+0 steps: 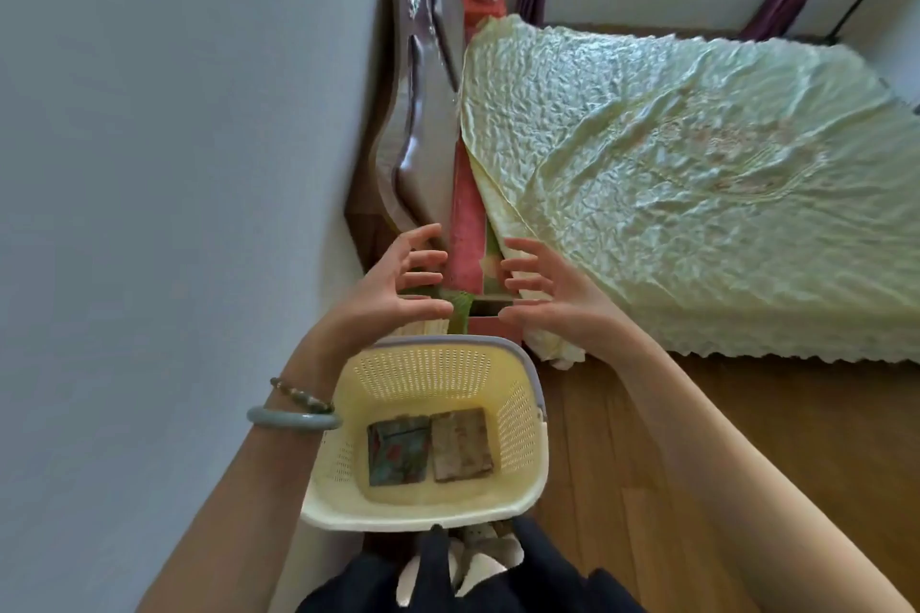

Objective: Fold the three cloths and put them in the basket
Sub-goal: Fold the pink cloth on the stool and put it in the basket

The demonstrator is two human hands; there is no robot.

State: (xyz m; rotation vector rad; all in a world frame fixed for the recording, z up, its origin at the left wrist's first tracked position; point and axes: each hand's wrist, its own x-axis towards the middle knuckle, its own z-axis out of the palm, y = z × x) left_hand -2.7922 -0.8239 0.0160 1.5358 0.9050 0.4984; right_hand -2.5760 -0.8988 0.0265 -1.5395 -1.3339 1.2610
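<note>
While two folded cloths already lie flat on the bottom of the cream basket, side by side and touching or nearly so, the task looks about two-thirds finished. One is a teal floral cloth on the left, the other a tan patterned cloth on the right. No third cloth shows in the basket, and I cannot pick one out for certain elsewhere; the pink and green fabric beyond the basket, between the hands, may be it or may be bedding. The left hand and the right hand hover above the far rim of the basket, palms facing each other, fingers spread; each grip is open and holds nothing. The basket stands on the wooden floor near the person's feet, just beside the corner of a bed with a crinkled pale bedspread. By my reading, what remains is to find, fold and place the last cloth, perhaps on top of the two, since they nearly fill the bottom.
</note>
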